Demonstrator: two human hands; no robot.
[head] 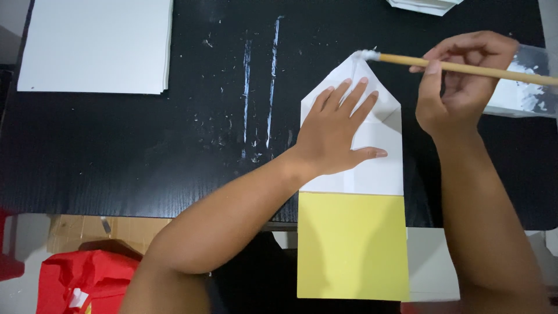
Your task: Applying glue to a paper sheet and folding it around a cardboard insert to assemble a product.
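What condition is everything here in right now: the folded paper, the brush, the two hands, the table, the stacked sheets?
White and yellow folded paper piece: flat, top folded to a point, yellow end overhanging the table edge.
Wooden-handled brush: white-coated tip at the paper's point.
Left hand: spread flat, pressing the paper.
Right hand: gripping the brush.
Black table: smeared with white streaks.
White sheet stack: lying flat.

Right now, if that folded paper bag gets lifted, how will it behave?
Likely floppy and light: the paper bag is thin folded sheet overhanging the table. It probably slides easily; the left hand presses it flat. Its brushed tip may be sticky.
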